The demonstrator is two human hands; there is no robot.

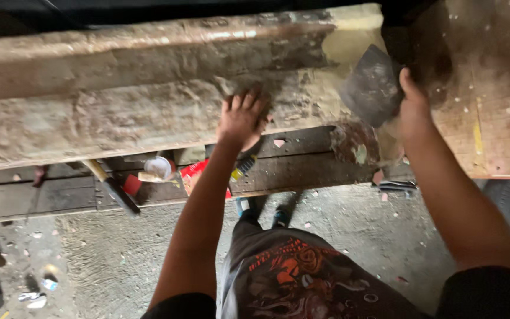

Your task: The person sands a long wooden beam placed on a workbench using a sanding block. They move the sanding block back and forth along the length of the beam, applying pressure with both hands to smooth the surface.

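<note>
A long, worn wooden beam (119, 112) coated in pale filler lies across a low workbench. My left hand (242, 118) presses flat on its front face, fingers spread, holding nothing. My right hand (413, 109) grips a wide dark putty knife (373, 85) whose blade lies against the beam's right end, where the filler looks yellowish and fresh. The knife's handle is hidden in my palm.
A lower wooden shelf (302, 171) under the beam holds a hammer (113, 189), a small white cup (159, 167), a red packet (193, 174) and a yellow-black tool (243, 167). A stained wooden board (491, 88) stands at right. Concrete floor (119, 260) with scattered debris lies below.
</note>
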